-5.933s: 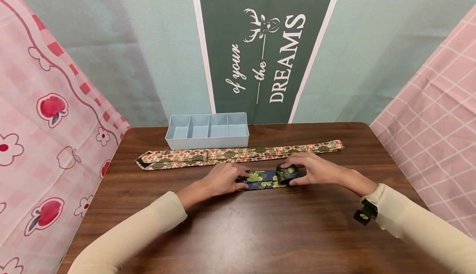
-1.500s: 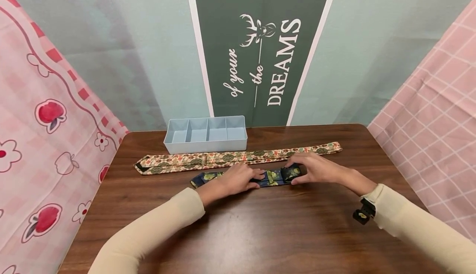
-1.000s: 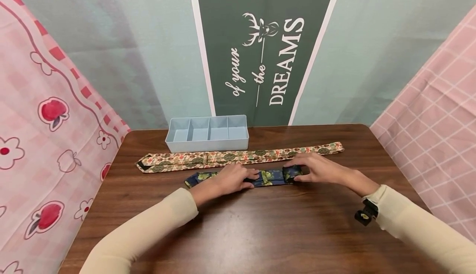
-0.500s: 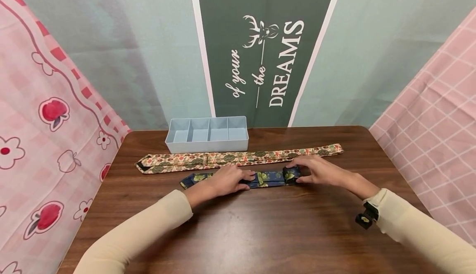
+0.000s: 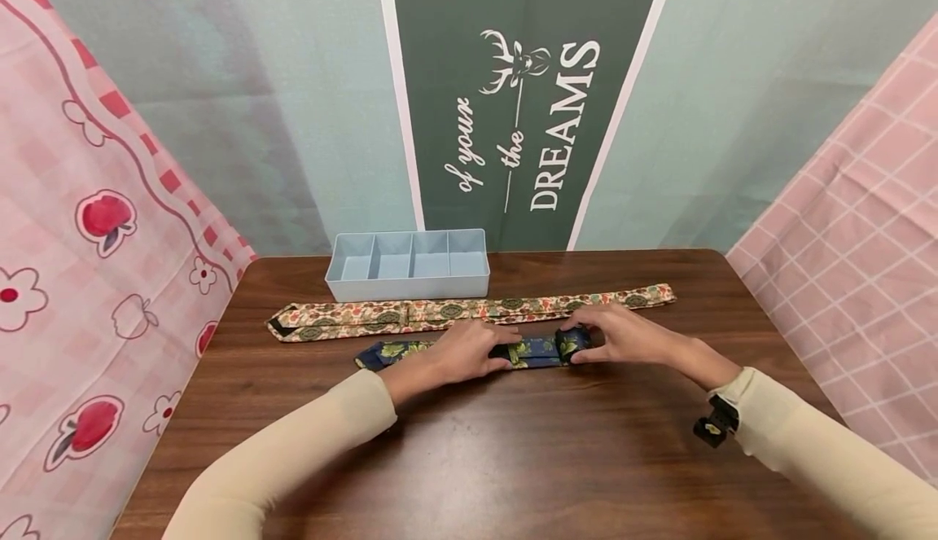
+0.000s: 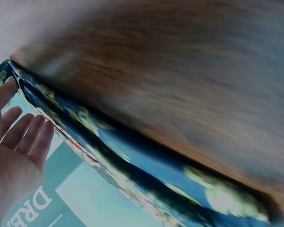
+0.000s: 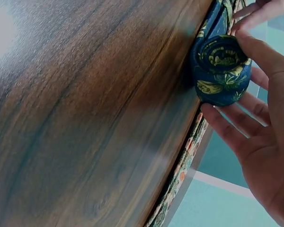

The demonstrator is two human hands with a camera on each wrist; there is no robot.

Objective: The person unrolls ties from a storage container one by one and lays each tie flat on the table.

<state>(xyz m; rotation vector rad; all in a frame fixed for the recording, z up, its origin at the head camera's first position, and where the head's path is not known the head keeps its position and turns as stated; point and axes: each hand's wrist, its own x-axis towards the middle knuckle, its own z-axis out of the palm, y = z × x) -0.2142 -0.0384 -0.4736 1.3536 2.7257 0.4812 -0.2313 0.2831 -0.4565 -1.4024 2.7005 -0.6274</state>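
Note:
A navy necktie with yellow-green flowers (image 5: 538,350) lies along the table, its right end wound into a coil (image 7: 222,71). My right hand (image 5: 623,336) grips this coil, thumb on the near side and fingers on the far side. My left hand (image 5: 465,351) holds the flat part just left of the keeper loop, thumb at the near edge and fingers at the far edge. Left of that hand the wide tip (image 5: 374,355) shows. In the left wrist view, the thumb (image 6: 7,90) touches the navy cloth; the exact grip is partly hidden.
A cream patterned necktie (image 5: 440,312) lies stretched out just behind the navy one. Behind it stands a pale blue tray (image 5: 406,288) with several compartments. The wooden table (image 5: 469,458) ends at a hanging cloth (image 5: 352,116) at the back.
Over the last second and a half the navy necktie's flat part slides left, away from the coil. In the last half second my left hand shifts right along it; the right hand stays at the coil.

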